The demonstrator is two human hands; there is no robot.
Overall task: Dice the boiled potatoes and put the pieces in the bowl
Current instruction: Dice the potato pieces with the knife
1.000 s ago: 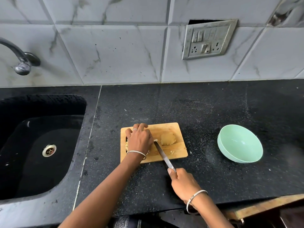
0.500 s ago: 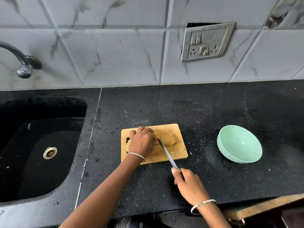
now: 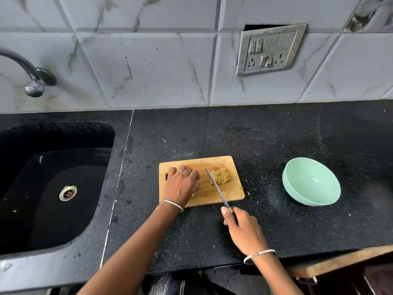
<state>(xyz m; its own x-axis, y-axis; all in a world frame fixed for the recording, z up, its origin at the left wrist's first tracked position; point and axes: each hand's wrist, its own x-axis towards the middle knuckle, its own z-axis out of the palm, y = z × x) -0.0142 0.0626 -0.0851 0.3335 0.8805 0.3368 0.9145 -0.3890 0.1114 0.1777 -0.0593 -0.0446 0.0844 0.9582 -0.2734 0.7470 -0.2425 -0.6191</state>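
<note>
Boiled potato (image 3: 221,176), at cutting board's (image 3: 234,195) 2 o'clock: likely soft, crumbly, steady by sides; left hand (image 3: 182,185) curled flat, right hand (image 3: 242,228) gripping knife (image 3: 215,187).

Marbled wall tiles (image 3: 144,67) behind black speckled countertop (image 3: 265,135)

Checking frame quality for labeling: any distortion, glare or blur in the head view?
Head view: wide-angle bowing curves the countertop edge and tile lines; soft glare on the wet sink wall and faucet; both hands and the knife look sharp, no motion blur; lighting even, shadows faint.
</note>
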